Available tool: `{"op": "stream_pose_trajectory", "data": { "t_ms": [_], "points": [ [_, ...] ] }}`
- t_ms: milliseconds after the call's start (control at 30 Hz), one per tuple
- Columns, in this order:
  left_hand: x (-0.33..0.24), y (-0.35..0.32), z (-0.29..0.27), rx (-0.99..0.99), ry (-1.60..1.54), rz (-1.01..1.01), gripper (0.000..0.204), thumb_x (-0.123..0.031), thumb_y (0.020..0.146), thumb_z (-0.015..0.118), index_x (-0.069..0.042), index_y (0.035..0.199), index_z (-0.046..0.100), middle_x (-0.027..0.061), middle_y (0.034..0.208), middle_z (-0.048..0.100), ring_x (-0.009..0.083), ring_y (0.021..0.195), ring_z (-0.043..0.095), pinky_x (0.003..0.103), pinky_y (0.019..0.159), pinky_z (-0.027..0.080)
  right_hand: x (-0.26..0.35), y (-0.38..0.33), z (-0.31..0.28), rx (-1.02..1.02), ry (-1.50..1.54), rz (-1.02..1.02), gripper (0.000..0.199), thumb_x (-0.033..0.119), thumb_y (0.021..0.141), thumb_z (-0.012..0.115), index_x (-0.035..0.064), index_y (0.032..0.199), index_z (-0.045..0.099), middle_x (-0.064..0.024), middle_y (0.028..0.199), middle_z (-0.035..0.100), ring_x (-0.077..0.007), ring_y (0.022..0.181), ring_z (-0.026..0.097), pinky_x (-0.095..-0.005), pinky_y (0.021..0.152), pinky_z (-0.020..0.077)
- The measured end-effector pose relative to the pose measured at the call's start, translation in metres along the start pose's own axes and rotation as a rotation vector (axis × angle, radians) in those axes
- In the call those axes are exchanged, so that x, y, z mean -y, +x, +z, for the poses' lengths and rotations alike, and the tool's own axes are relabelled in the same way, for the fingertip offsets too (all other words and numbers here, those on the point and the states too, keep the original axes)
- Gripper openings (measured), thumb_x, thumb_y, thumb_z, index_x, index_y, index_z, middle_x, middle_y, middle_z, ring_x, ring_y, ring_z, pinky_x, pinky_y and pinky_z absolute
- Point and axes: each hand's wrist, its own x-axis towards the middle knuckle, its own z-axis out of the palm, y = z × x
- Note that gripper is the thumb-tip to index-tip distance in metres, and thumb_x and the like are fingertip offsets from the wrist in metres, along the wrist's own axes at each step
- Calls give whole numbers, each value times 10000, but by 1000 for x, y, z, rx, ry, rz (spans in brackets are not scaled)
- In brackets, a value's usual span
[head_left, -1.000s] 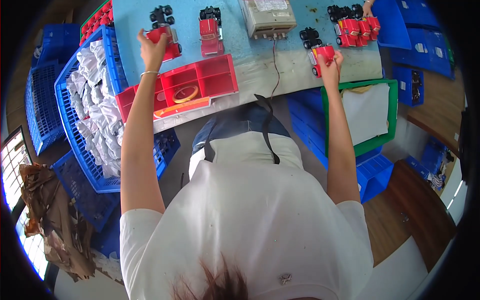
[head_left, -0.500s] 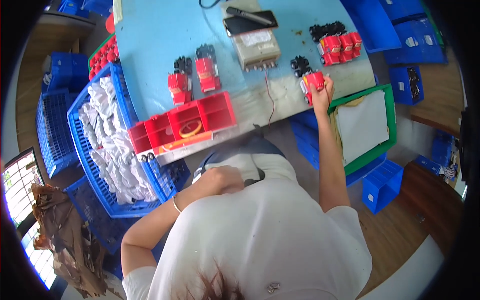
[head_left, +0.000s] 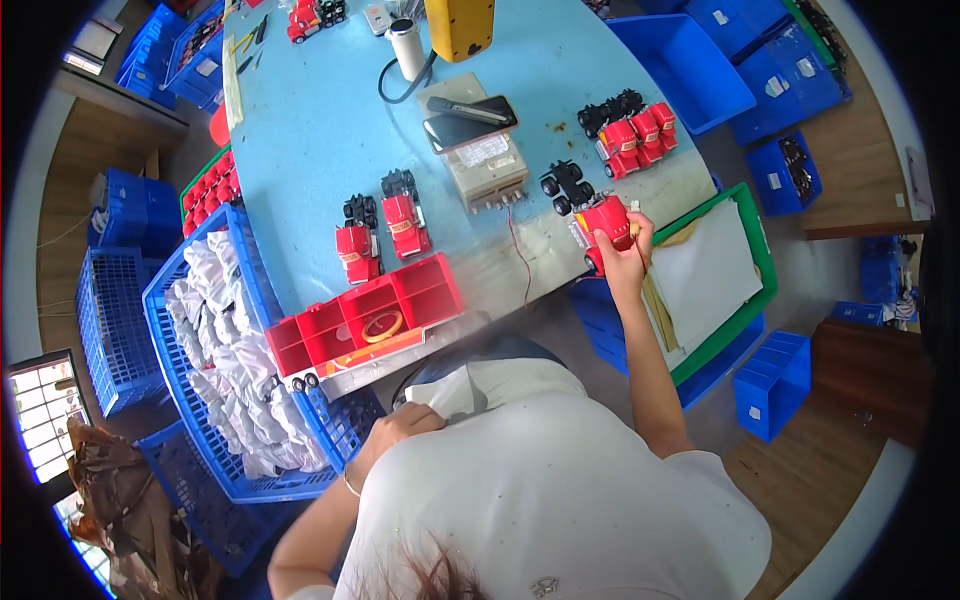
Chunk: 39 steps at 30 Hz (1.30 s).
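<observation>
My right hand [head_left: 627, 262] grips a red toy truck [head_left: 604, 219] at the near right edge of the blue table [head_left: 320, 130]. My left hand [head_left: 400, 428] is down at my lap, closed on a piece of white cloth [head_left: 447, 392]. Two finished red toy trucks [head_left: 381, 235] stand side by side in the middle of the table. A red divided tray [head_left: 350, 315] holding a roll of tape sits just in front of them. A grey box device [head_left: 486, 165] with a phone on top stands between the trucks and my right hand.
A blue crate [head_left: 160, 300] of white bagged parts stands at my left. A green-rimmed tray [head_left: 755, 240] with white sheets lies at my right. More red trucks [head_left: 632, 128] line the table's far right, with blue bins [head_left: 700, 60] beyond. A yellow tool [head_left: 458, 25] hangs above.
My left hand left the truck on the table, dropped to my lap and took up white cloth. My right hand stayed on its red truck. My head moved back.
</observation>
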Motion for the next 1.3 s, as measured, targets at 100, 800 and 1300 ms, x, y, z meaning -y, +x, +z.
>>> {"op": "stream_pose_trajectory", "data": {
  "t_ms": [100, 800, 1300],
  "points": [
    [0, 8, 6, -94, -182, 45, 136, -101, 779, 568, -10, 873, 607, 122, 858, 587, 286, 835, 575, 338, 676, 499, 23, 4, -9, 37, 147, -11, 524, 20, 692, 746, 59, 1102, 422, -147, 1159, 496, -229, 1022, 509, -337, 851, 448],
    [27, 152, -59, -496, -1686, -39, 527, -366, 780, 630, -56, 1183, 491, 136, 1067, 563, 290, 900, 587, 443, 703, 513, 227, -7, -47, 620, 1044, -1, 321, 46, 881, 531, 61, 1142, 345, -154, 977, 609, -236, 860, 582, -370, 849, 445],
    [5, 124, -56, -437, -1933, -299, 590, -611, 830, 476, -79, 1074, 551, 117, 899, 595, 266, 714, 596, 377, 577, 506, 253, 0, 8, 380, 233, -644, 196, 23, 789, 665, -31, 968, 605, -111, 838, 621, -179, 634, 570, -281, 551, 453]
  ]
}}
